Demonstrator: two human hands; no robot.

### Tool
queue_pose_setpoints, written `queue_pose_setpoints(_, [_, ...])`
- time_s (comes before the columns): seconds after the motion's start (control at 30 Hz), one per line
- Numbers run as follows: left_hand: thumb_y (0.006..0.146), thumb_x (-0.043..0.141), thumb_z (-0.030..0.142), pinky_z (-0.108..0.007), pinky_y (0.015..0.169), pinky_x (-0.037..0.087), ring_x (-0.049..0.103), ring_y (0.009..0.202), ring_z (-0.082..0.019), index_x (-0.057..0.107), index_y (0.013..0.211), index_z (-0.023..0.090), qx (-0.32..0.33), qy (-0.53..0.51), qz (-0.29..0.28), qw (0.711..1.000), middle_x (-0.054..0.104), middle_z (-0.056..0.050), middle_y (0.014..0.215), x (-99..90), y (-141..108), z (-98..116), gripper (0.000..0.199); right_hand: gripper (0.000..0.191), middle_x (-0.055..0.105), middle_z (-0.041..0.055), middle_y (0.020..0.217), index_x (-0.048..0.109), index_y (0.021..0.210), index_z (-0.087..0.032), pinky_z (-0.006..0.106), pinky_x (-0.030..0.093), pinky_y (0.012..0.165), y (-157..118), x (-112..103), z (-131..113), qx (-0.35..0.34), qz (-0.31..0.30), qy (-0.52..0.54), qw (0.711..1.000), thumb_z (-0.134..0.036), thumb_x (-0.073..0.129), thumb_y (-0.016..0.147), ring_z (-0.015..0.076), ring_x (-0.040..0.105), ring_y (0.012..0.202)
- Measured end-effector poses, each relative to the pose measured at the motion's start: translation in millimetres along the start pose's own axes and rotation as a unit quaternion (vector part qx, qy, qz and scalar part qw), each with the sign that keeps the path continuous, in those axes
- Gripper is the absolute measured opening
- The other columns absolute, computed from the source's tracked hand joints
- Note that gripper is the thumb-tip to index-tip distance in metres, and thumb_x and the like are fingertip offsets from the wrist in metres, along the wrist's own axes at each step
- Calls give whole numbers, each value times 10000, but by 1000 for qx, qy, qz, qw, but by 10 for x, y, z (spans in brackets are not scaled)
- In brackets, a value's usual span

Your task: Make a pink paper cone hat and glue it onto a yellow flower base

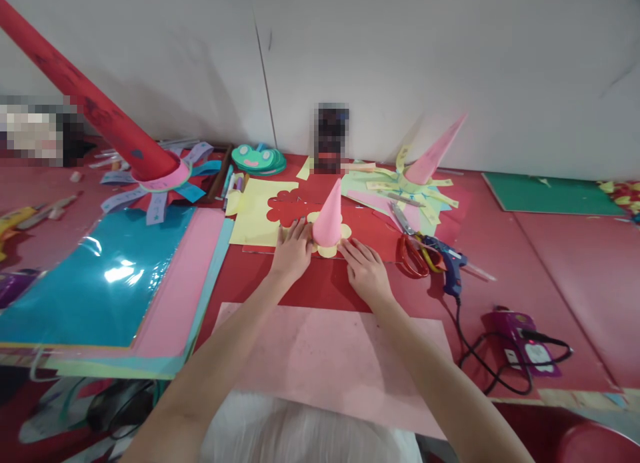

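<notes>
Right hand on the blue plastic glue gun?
No, the right hand is beside the pink paper cone, apart from the blue plastic glue gun.

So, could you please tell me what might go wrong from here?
The pink cone between the left grip and the right grip might tilt if they press unevenly on the yellow petals at its base.

The black cable of the blue glue gun loops by the purple box, so the right forearm could perhaps snag it.

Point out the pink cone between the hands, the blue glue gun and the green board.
Pink cone [329, 221]: head view, middle of its side.
Blue glue gun [453, 279]: head view, on its handle.
Green board [547, 197]: head view, bare middle of its surface.
</notes>
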State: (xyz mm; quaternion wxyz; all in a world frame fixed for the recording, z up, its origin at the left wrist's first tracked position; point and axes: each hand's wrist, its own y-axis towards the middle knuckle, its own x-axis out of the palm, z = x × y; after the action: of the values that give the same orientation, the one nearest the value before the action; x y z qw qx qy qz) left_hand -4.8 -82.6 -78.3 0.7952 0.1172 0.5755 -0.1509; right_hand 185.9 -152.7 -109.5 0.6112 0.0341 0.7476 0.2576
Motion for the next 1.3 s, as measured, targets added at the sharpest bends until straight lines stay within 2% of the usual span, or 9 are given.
queue_pose_setpoints(0.27, [921, 278, 200, -564, 1156, 156, 240, 1428, -282, 412, 1378, 140, 1, 16, 10, 1000, 320, -144, 1520, 28, -18, 17, 480, 479, 610, 47, 1301, 550, 1307, -185, 401, 438, 991, -22, 4, -37, 1, 8, -27, 1000, -69, 395, 869, 228, 536, 1208])
queue_pose_setpoints(0.57, [922, 287, 202, -569, 1153, 149, 226, 1434, -272, 408, 1383, 187, 15, 29, 9, 999, 312, -126, 1527, 54, -4, -30, 477, 493, 650, 64, 1238, 537, 1322, -202, 413, 427, 1014, -38, 7, -22, -1, 21, -4, 1000, -79, 384, 870, 217, 562, 1160])
queue_pose_setpoints(0.77, [854, 331, 87, -549, 1174, 85, 206, 1442, -245, 404, 1387, 222, 54, 29, -7, 998, 272, -79, 1549, 24, 100, -106, 554, 499, 589, 104, 1316, 517, 1330, -159, 422, 455, 985, -32, 5, -1, 33, 42, -5, 999, -79, 384, 857, 239, 517, 1234])
queue_pose_setpoints(0.9, [847, 276, 47, -501, 1187, 118, 235, 1434, -208, 350, 1413, 194, 32, 2, 21, 999, 313, -78, 1533, -74, 105, -58, 589, 439, 634, 81, 1258, 590, 1250, -155, 404, 435, 1019, -29, 10, -4, 16, 39, -12, 999, -81, 402, 860, 229, 550, 1190])
queue_pose_setpoints(1.07, [926, 209, 140, -433, 1188, 194, 271, 1420, -184, 269, 1441, 154, 26, -51, 54, 997, 368, -90, 1505, -119, -107, 130, 518, 425, 659, 66, 1222, 605, 1232, -160, 396, 435, 1009, -32, 16, -23, 5, 57, -30, 998, -85, 403, 866, 222, 576, 1146])
queue_pose_setpoints(1.2, [962, 256, 282, -483, 1183, 179, 272, 1419, -231, 237, 1454, 110, 21, -26, 27, 999, 356, -136, 1503, -8, -250, 194, 521, 415, 674, 84, 1191, 604, 1232, -150, 411, 409, 1026, -52, 23, -26, 5, 62, -29, 998, -91, 418, 866, 222, 573, 1137])
queue_pose_setpoints(1.3, [969, 246, 301, -529, 1178, 143, 253, 1425, -251, 272, 1447, 99, 10, 16, -3, 1000, 340, -141, 1510, 49, -231, 144, 521, 421, 687, 85, 1163, 604, 1237, -153, 425, 389, 1041, -78, 19, -23, 8, 67, -25, 997, -90, 433, 857, 221, 576, 1118])
